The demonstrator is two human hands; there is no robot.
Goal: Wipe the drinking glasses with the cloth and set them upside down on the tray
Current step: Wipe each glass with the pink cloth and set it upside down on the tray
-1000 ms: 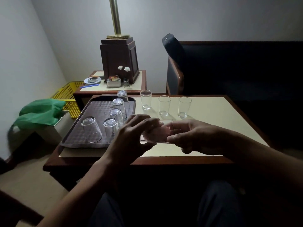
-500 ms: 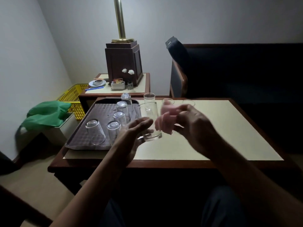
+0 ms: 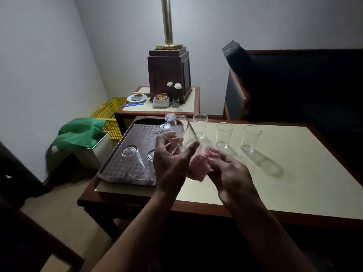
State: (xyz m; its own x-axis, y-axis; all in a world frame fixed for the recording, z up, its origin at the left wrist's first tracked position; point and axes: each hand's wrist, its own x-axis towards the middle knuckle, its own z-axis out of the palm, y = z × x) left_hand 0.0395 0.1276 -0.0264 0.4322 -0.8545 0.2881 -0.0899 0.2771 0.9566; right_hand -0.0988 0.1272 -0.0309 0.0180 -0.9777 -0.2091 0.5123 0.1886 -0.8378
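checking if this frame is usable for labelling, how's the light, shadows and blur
Head view: dim overall, lower frame nearly black; head view: the three upright clear glasses throw long shadows rightward, toward the camera, across the cream table top; head view: the tilted clear drinking glass in the left hand looks slightly smeared, the pink cloth in the right hand soft.

Dim room, pale walls (image 3: 49,55), beige floor (image 3: 59,209), cream-topped table (image 3: 294,183), dark sofa (image 3: 294,85), side table (image 3: 189,104) with brass lamp (image 3: 167,20)

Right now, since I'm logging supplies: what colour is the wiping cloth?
The cloth is pink, clearest in the head view.
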